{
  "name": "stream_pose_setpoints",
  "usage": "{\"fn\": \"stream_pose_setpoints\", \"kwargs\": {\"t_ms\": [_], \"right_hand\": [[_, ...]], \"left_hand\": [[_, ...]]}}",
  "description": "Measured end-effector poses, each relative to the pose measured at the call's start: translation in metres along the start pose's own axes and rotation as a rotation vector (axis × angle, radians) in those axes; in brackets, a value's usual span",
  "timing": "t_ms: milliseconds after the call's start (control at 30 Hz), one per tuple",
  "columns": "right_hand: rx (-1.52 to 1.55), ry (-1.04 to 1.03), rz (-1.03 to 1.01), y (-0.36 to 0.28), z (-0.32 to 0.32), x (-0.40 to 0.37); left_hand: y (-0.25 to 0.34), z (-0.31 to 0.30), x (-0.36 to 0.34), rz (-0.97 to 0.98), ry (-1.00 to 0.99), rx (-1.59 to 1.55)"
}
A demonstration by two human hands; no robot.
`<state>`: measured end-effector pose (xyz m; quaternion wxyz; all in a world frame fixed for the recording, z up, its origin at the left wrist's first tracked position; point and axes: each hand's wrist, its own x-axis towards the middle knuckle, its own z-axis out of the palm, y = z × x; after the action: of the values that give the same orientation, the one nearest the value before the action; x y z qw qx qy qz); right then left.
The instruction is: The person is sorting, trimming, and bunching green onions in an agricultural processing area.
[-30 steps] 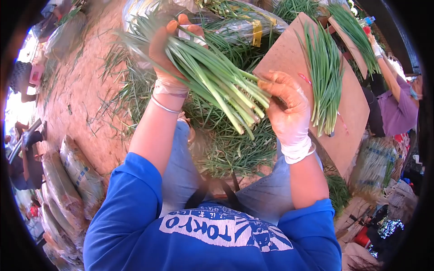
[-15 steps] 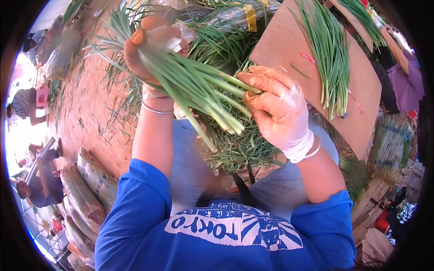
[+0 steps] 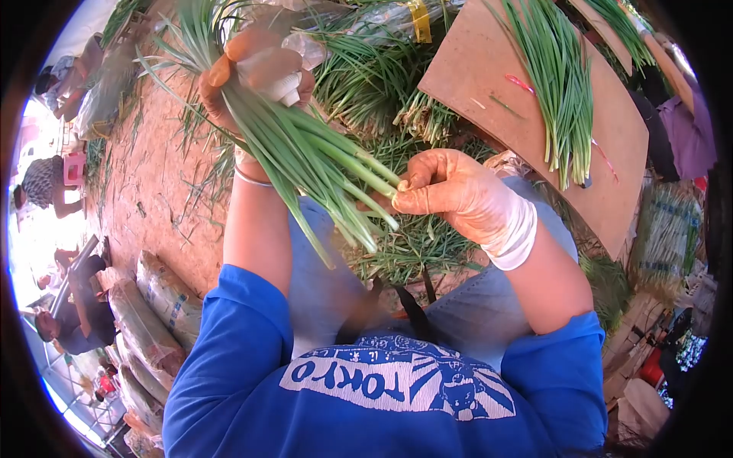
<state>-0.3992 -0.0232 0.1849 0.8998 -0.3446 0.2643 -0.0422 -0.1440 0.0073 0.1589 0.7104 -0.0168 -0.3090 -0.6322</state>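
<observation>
A bunch of long green leafy stalks, which look like garlic chives, lies slanted before me with its pale cut ends toward my lap. My left hand, in a stained glove, is wrapped round the leafy part. At the pale end, the thumb and fingers of my right hand, also in a stained white glove, pinch one of the stalks. Below the bunch, loose green trimmings cover the ground between my knees. A white band or wrap shows at my left fingers; blur hides its detail.
On a brown board at right lies another green bundle with a red tie. More bunches are heaped ahead. Wrapped bundles lie at left. Other people sit at left; a person in purple is at far right.
My right hand has turned and drawn its fingers into a pinch at the stalk ends, moving slightly lower and left. The held bunch has tilted more steeply and shifted left.
</observation>
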Motion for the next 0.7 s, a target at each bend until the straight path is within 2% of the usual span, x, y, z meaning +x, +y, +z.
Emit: {"fn": "stream_pose_setpoints", "kwargs": {"t_ms": [33,100,267,333,433,667,700], "right_hand": [[0.051,-0.024,0.029,0.001,0.001,0.001],[0.011,-0.026,0.028,0.004,-0.002,0.004],[-0.120,0.044,0.026,0.005,-0.001,0.007],[-0.028,0.136,-0.123,0.008,0.001,0.009],[0.051,0.039,-0.153,0.003,-0.006,0.012],[0.104,0.010,-0.184,0.005,-0.004,0.015],[0.049,0.033,-0.252,0.005,-0.003,0.014]], "left_hand": [[-0.003,-0.002,0.001,-0.001,0.000,0.000],[-0.013,-0.008,0.000,0.005,-0.124,-0.232],[-0.016,-0.007,-0.002,-0.050,-0.080,-0.153],[-0.016,-0.006,-0.001,-0.039,-0.086,-0.148],[-0.016,-0.006,-0.002,-0.031,-0.062,-0.166],[-0.022,-0.007,-0.001,-0.053,-0.095,-0.188],[-0.027,-0.004,-0.001,-0.056,-0.100,-0.208]]}}
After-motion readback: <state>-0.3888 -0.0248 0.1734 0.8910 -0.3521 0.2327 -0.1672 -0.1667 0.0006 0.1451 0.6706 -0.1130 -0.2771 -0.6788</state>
